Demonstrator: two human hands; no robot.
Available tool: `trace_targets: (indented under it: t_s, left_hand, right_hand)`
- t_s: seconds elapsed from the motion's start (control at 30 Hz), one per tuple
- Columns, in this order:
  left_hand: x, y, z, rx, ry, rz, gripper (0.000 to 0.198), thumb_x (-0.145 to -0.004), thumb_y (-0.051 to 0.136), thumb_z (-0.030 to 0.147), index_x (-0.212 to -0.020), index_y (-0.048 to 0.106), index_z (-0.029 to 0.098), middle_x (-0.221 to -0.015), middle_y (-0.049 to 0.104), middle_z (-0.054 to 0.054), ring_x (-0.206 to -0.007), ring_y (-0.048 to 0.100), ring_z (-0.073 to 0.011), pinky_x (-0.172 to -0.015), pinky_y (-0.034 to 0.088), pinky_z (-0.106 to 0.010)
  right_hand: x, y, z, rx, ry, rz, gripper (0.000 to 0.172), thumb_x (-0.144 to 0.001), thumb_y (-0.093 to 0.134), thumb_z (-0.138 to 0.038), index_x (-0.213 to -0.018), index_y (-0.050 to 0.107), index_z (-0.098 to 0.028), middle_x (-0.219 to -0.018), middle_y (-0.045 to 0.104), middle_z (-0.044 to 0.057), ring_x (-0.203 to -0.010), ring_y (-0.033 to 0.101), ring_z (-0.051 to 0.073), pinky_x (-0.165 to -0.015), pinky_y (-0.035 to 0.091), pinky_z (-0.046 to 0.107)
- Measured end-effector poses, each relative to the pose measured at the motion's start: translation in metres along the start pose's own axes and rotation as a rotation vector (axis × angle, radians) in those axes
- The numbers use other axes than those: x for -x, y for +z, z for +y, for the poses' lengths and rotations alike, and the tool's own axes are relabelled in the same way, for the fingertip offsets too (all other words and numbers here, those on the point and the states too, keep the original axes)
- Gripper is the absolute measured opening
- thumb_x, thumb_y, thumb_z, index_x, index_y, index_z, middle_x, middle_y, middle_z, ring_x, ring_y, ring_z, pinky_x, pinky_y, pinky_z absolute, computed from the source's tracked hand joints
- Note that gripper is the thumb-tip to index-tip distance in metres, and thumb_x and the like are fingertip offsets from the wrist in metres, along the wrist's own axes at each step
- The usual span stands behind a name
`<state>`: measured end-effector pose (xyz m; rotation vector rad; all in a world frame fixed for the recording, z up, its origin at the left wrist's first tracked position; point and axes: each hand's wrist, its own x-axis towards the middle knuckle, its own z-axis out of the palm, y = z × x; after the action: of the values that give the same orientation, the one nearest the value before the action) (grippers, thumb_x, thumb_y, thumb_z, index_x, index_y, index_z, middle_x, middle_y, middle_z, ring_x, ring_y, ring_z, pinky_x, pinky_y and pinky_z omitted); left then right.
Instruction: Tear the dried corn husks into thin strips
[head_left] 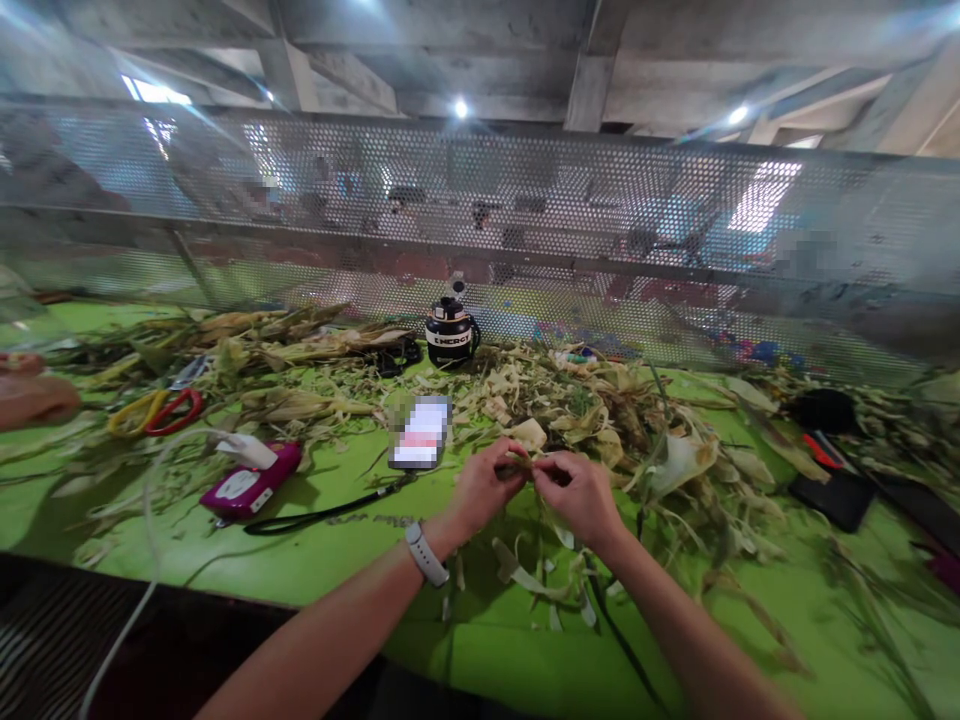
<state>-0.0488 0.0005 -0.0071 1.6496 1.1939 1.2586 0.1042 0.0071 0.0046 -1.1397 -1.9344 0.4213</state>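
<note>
My left hand, with a pale watch band at its wrist, pinches a thin strip of dry corn husk. My right hand meets it fingertip to fingertip and grips the same strip. The fingers hide most of the strip. Just beyond and to the right of both hands lies a loose heap of dry husks. Curled pale husk scraps lie on the green table below my hands. A phone with a lit screen lies beyond my left hand.
At left are a purple tissue pack, a white cable, scissors with red and yellow handles, and another person's hand. A black "ENERGY" bottle stands before the perforated metal screen. A dark flat object lies right.
</note>
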Motion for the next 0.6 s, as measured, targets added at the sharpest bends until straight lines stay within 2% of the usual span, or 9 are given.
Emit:
trace_targets:
  t_s: [0.13, 0.37, 0.5, 0.6]
  left_hand:
    - [0.0, 0.0, -0.004, -0.025, -0.01, 0.008, 0.016, -0.07, 0.062, 0.017, -0.085, 0.057, 0.018, -0.071, 0.068, 0.001, -0.066, 0.064, -0.0145, -0.062, 0.047, -0.024]
    - [0.0, 0.001, -0.005, -0.066, 0.018, 0.029, 0.015, -0.073, 0.06, 0.019, -0.088, 0.06, 0.02, -0.078, 0.069, -0.001, -0.071, 0.064, -0.016, -0.065, 0.047, -0.025]
    - [0.0, 0.0, -0.003, -0.109, 0.041, 0.026, 0.015, -0.073, 0.059, 0.02, -0.088, 0.061, 0.02, -0.079, 0.069, -0.001, -0.074, 0.064, -0.0165, -0.069, 0.048, -0.026]
    - [0.0, -0.001, -0.001, -0.073, 0.047, -0.01, 0.021, -0.075, 0.058, 0.023, -0.095, 0.058, 0.019, -0.082, 0.069, -0.002, -0.076, 0.064, -0.0169, -0.068, 0.048, -0.026]
  right_hand:
    - [-0.002, -0.003, 0.0, -0.134, 0.066, -0.104, 0.018, -0.075, 0.054, -0.026, -0.075, 0.069, -0.016, -0.062, 0.067, 0.003, -0.054, 0.059, 0.014, -0.053, 0.045, 0.023]
    - [-0.006, 0.003, 0.006, -0.429, 0.358, -0.112, 0.019, -0.069, 0.059, -0.035, -0.071, 0.062, -0.016, -0.056, 0.061, 0.0, -0.043, 0.053, 0.012, -0.043, 0.044, 0.023]
    - [-0.007, 0.009, 0.009, -0.519, 0.428, -0.138, 0.021, -0.066, 0.061, -0.037, -0.069, 0.058, -0.017, -0.05, 0.056, -0.004, -0.039, 0.051, 0.01, -0.039, 0.04, 0.022]
    - [-0.009, 0.008, 0.012, -0.556, 0.439, -0.082, 0.024, -0.065, 0.063, -0.037, -0.074, 0.052, -0.018, -0.052, 0.056, -0.005, -0.04, 0.05, 0.01, -0.039, 0.04, 0.021]
